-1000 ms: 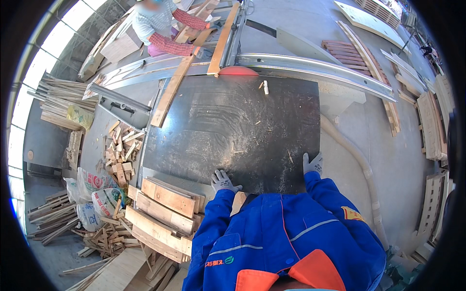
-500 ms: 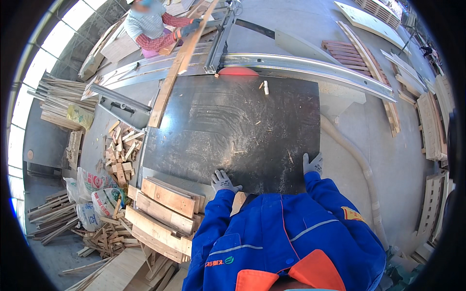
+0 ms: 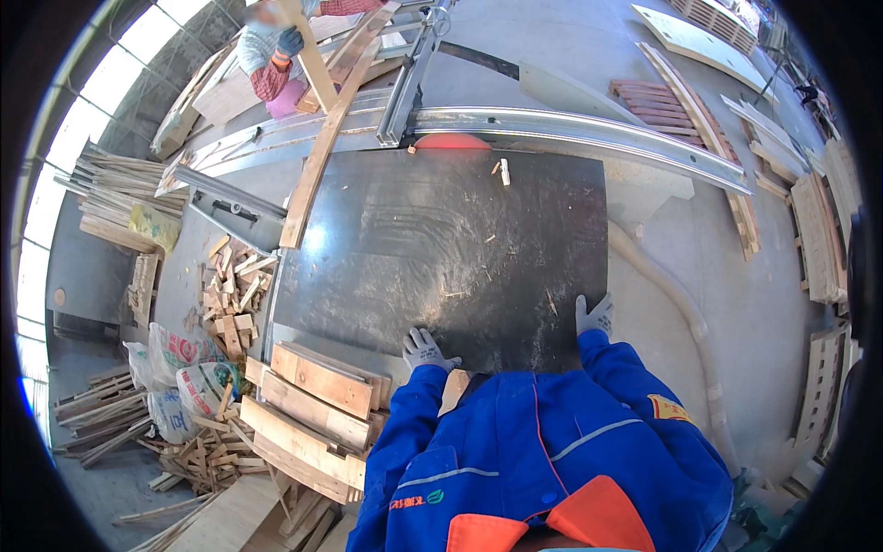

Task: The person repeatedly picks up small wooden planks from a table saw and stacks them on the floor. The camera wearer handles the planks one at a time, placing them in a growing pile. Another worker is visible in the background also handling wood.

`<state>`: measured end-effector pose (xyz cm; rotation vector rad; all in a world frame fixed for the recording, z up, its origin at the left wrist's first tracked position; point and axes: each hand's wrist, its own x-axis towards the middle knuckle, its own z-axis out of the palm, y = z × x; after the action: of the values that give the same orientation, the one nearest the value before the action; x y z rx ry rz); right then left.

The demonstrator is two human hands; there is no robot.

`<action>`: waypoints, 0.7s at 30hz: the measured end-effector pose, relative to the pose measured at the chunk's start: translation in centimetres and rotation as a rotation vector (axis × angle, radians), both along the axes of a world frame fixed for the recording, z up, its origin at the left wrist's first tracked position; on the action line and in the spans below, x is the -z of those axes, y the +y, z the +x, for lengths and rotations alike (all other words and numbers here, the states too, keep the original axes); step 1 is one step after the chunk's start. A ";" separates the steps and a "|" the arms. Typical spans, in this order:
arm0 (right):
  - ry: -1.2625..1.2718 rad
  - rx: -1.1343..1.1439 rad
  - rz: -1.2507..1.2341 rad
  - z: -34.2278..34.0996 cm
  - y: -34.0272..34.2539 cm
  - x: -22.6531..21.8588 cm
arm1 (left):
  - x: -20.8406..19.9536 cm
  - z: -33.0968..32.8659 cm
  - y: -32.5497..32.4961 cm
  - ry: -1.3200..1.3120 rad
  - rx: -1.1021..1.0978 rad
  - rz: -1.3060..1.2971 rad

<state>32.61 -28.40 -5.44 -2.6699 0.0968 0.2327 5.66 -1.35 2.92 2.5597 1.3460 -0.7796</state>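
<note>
My left hand (image 3: 428, 350), in a grey glove, rests on the near edge of a black saw table (image 3: 441, 239) with its fingers spread. At the table's near right corner lies my right hand (image 3: 594, 315), gloved the same way, its fingers pointing up and apart. Neither hand holds anything. A small pale wood offcut (image 3: 505, 172) and scattered chips and sawdust lie on the tabletop. Along its far left side stretches a long wooden board (image 3: 317, 179). Beyond it, a co-worker's gloved hand (image 3: 290, 41) grips another, raised board (image 3: 317, 69).
A metal rail (image 3: 579, 127) crosses behind the table, near a red rounded part (image 3: 451, 142). Stacked planks (image 3: 317, 379) stand close by my left arm. Offcuts (image 3: 230, 294) and sacks (image 3: 189, 354) lie farther left. A hose (image 3: 671, 294) runs along the right-hand floor.
The co-worker's board and gloved hand have swung left, away from the long board. That long board stays at the table's left side. My hands remain in place at the near edge.
</note>
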 end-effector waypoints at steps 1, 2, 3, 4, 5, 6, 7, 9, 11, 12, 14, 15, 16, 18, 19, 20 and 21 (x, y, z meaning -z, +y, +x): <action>0.005 0.000 0.003 0.0 0.0 -0.1 | -0.2 0.1 0.0 0.005 -0.002 -0.007; 0.011 -0.001 0.006 0.0 0.0 -0.2 | -0.1 0.1 0.0 0.015 -0.003 -0.010; 0.016 -0.002 0.009 0.0 0.0 -0.3 | 0.0 0.1 0.0 0.026 -0.004 -0.013; -0.004 -0.010 0.005 -0.1 0.1 -0.4 | 0.0 0.1 0.1 0.036 -0.006 -0.016; -0.024 -0.018 0.000 0.0 0.1 -0.3 | 0.0 0.1 0.1 0.040 -0.006 -0.021; -0.045 -0.025 -0.006 0.0 0.0 -0.3 | 0.1 0.1 0.2 0.044 -0.007 -0.026; -0.033 -0.018 -0.001 0.0 -0.1 -0.2 | 0.1 0.2 0.2 0.048 -0.008 -0.031; -0.007 -0.011 0.007 0.0 -0.1 -0.6 | 0.1 0.2 0.2 0.046 -0.010 -0.032; -0.012 -0.017 0.006 -0.1 0.0 -0.8 | 0.2 0.1 0.2 0.041 -0.011 -0.031; -0.015 -0.020 0.006 -0.1 0.0 -0.8 | 0.2 0.0 0.2 0.037 -0.011 -0.029; 0.007 -0.022 -0.011 0.0 0.0 -0.7 | 0.3 0.0 0.2 0.029 -0.008 -0.022; 0.018 -0.023 -0.020 0.0 0.0 -0.6 | 0.3 0.0 0.1 0.024 -0.005 -0.018; 0.013 -0.022 -0.023 0.1 -0.1 -0.5 | 0.3 0.0 0.1 0.020 -0.003 -0.013; 0.004 -0.022 -0.029 0.1 -0.1 -0.3 | 0.4 0.0 0.2 0.019 0.000 -0.011; 0.002 -0.022 -0.026 0.1 -0.1 -0.2 | 0.4 -0.1 0.2 0.018 0.001 -0.010; 0.000 -0.023 -0.024 0.1 -0.1 -0.3 | 0.5 -0.1 0.2 0.014 0.001 -0.008; -0.002 -0.024 -0.021 0.0 -0.1 -0.3 | 0.6 -0.2 0.2 0.010 0.000 -0.006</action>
<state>32.66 -28.49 -5.15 -2.6937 0.0662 0.2377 5.46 -1.18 2.34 2.5545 1.3446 -0.7962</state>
